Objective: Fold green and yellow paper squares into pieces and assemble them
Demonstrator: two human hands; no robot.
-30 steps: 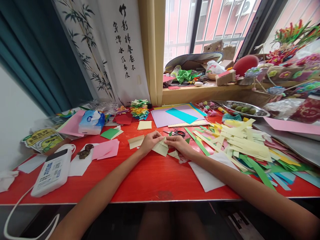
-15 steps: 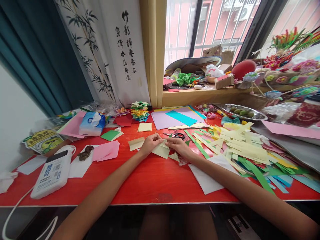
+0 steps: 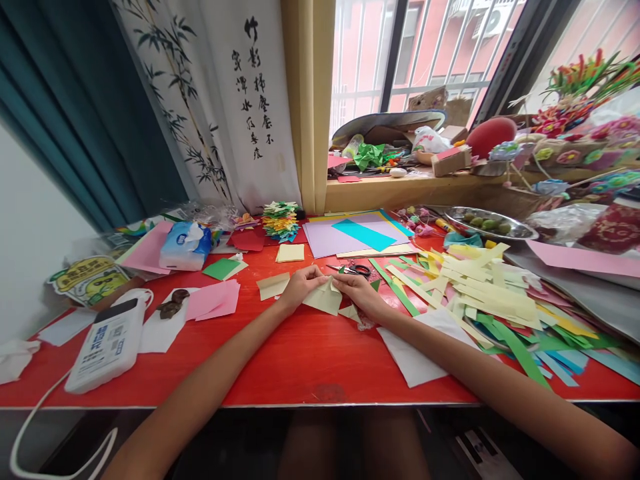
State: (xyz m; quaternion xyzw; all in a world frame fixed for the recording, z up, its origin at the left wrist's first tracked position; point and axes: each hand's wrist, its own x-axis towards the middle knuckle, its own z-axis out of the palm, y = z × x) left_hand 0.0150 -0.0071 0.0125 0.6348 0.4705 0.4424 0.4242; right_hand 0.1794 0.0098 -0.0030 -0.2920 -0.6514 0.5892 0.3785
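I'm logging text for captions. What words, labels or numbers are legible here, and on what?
"竹影": top of the brush calligraphy on the white hanging; the characters below are too cursive to read.
White pack: blue label print, too small.
Cartoon bag: lettering blurred.
Folded paper held by left hand and right hand: blank.

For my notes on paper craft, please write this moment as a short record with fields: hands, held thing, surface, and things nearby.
Surface: red glossy table
Left hand: pinches the pale yellow folded paper piece
Right hand: pinches the same piece
Behind hands: small dark-handled scissors
Right side: heap of yellow and green paper strips
Left side: pink paper squares
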